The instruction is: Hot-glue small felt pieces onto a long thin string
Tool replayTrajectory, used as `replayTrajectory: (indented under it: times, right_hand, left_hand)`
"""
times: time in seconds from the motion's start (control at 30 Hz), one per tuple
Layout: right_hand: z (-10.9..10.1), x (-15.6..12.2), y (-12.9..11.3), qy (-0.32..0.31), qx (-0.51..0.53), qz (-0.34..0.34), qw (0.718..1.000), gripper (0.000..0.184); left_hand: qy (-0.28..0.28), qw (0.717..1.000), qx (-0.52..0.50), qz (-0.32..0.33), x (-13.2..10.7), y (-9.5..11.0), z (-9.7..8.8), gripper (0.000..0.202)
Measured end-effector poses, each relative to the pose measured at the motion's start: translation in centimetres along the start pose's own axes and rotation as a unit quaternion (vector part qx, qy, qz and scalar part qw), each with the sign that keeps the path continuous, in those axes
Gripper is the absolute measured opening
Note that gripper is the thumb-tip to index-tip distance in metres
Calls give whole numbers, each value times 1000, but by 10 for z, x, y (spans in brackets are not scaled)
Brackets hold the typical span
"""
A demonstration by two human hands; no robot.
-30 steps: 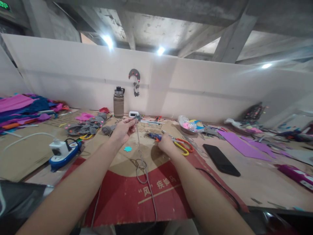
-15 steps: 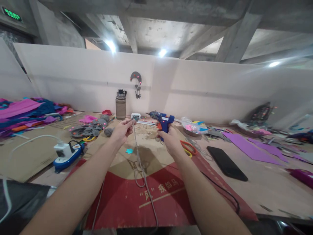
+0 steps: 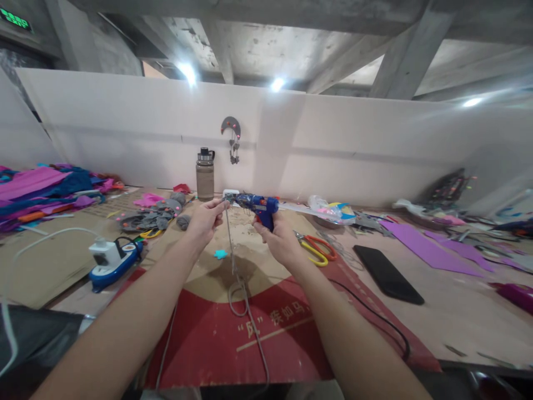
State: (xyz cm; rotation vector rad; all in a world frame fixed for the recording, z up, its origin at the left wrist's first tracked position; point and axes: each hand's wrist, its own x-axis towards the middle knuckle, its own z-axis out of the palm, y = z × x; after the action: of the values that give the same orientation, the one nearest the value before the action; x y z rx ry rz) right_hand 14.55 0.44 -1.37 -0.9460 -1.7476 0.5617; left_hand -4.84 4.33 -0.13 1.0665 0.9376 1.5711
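Note:
My left hand (image 3: 205,220) is raised above the table and pinches the top end of a grey cord (image 3: 231,244), with a small grey piece at the fingertips. The cord hangs down and loops on the red and tan cardboard (image 3: 275,333). My right hand (image 3: 280,240) grips a blue hot glue gun (image 3: 258,205), whose nozzle points left and meets the cord's pinched end. A black cable (image 3: 375,316) trails from the gun along my right forearm. A small teal felt flower (image 3: 220,254) lies on the cardboard under my hands.
Orange and yellow scissors (image 3: 317,248) and a black phone (image 3: 388,273) lie to the right. A white and blue power strip (image 3: 110,256) sits left, with grey felt pieces (image 3: 154,218) and a bottle (image 3: 205,175) behind. Purple felt sheets (image 3: 425,250) and piles of coloured felt (image 3: 45,189) flank the table.
My right hand picked the glue gun up off the table and swung its nozzle left to the cord end that my left hand holds up.

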Motion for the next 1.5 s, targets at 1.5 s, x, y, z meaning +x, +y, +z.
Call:
replayTrajectory:
  times: [1.5]
  right_hand:
    - [-1, 12, 33, -12, 79, 212, 974, 15]
  left_hand:
    - [20, 999, 11, 47, -8, 5, 7, 34]
